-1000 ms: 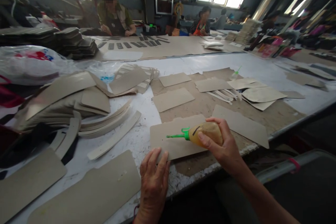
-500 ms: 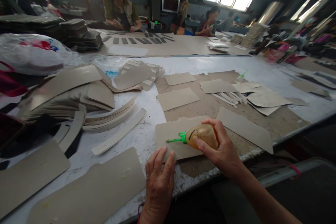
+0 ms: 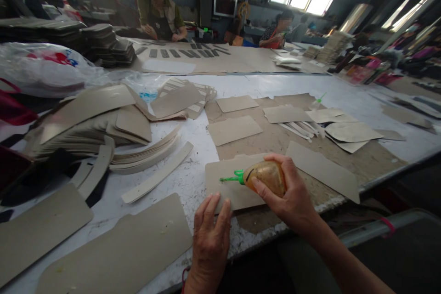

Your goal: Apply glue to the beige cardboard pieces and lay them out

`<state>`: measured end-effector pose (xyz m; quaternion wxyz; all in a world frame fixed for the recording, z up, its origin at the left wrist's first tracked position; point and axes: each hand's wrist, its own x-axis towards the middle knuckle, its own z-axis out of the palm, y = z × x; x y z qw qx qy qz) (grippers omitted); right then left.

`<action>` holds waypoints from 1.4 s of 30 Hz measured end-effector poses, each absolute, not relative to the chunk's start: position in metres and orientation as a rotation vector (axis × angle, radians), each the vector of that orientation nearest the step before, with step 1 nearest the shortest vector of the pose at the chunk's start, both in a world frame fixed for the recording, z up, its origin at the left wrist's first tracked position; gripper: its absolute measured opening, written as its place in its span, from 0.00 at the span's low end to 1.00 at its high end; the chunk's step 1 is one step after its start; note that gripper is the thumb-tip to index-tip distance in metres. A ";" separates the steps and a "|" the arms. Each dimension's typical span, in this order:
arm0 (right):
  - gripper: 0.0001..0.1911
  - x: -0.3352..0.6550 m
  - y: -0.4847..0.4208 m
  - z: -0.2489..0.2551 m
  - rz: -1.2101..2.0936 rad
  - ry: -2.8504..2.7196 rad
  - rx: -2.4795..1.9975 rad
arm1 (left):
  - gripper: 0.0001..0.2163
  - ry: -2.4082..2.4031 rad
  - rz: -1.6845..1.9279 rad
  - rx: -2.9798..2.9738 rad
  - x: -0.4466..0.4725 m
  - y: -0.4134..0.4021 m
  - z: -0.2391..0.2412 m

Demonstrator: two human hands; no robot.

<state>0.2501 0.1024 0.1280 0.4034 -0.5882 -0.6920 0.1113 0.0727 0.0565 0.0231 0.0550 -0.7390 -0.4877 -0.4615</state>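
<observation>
My right hand is closed around an amber squeeze bottle of glue, tipped on its side. Its green nozzle points left, the tip at or just above a flat beige panel; contact cannot be made out. My left hand lies with fingers outstretched, fingertips at the panel's near left edge. Part of the panel is hidden behind the bottle and my right hand. Another beige panel lies to the right, and a larger one is left of my left hand.
A fanned stack of beige panels and curved strips lie on the left. Loose panels lie beyond my hands on brown sheeting. A second green-tipped bottle stands farther back. Co-workers sit across the table.
The bottle's nozzle tip has shifted very slightly right and up over the panel. My left fingers stay at the panel's edge. The view has moved a little.
</observation>
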 end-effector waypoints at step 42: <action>0.22 0.356 0.059 0.126 0.194 -1.323 -1.790 | 0.35 -1.316 -1.284 -2.296 0.061 0.068 0.012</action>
